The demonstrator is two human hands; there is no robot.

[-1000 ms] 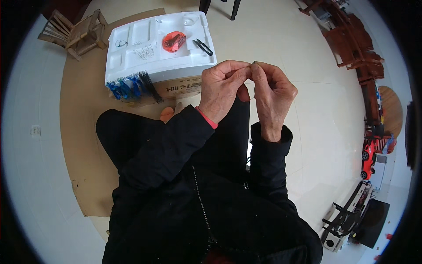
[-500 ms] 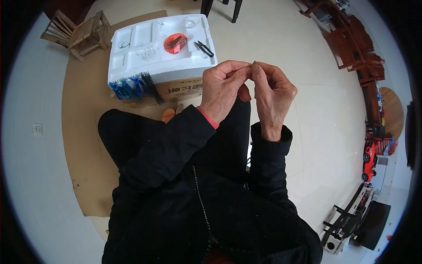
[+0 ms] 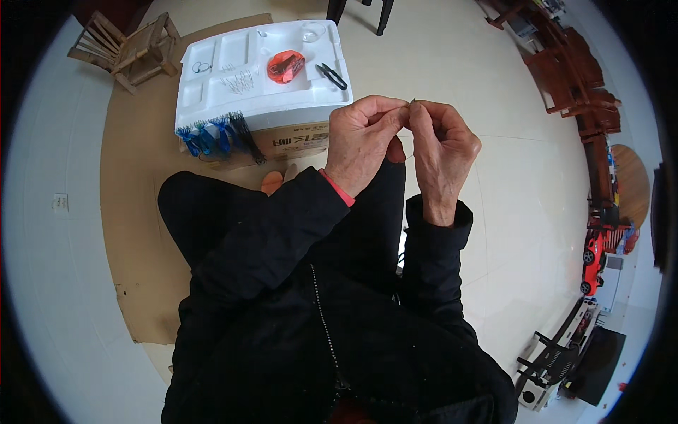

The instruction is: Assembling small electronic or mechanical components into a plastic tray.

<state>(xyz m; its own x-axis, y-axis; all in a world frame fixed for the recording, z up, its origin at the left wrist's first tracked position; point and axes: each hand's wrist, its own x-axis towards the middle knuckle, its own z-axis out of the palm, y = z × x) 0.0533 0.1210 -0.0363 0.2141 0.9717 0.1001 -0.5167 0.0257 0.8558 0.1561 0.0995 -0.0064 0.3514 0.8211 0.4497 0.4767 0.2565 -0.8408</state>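
Both hands raised together over the lap, fingertips meeting. Left hand (image 3: 364, 141) pinches with thumb and forefinger closed; right hand (image 3: 443, 145) likewise, the two pinches touching at a tiny dark piece (image 3: 413, 101) that sticks up just past the fingertips, with a fine thread or line (image 3: 408, 157) seeming to run down from it between the palms. Too small to say whether the piece is a hook, needle or wire end. Its long axis looks near upright in the view, tip pointing away toward the far side, slightly right; the lower end is buried in the fingers. Judged stage: mid-assembly of one small piece, fingers tying or threading, not finished and not yet set down. On the white foam tray (image 3: 212, 99) far left of the hands, on top of a cardboard box (image 3: 289, 139), lie a fan of thin wire pieces (image 3: 240, 80), an orange-red lump (image 3: 285, 66) and small black snips (image 3: 330, 75), all untouched. Along the tray's near edge stands a row of blue tufted pieces (image 3: 201, 136) and one dark tuft (image 3: 247, 131), likely finished items stuck in the foam; so several done, loose stock left.
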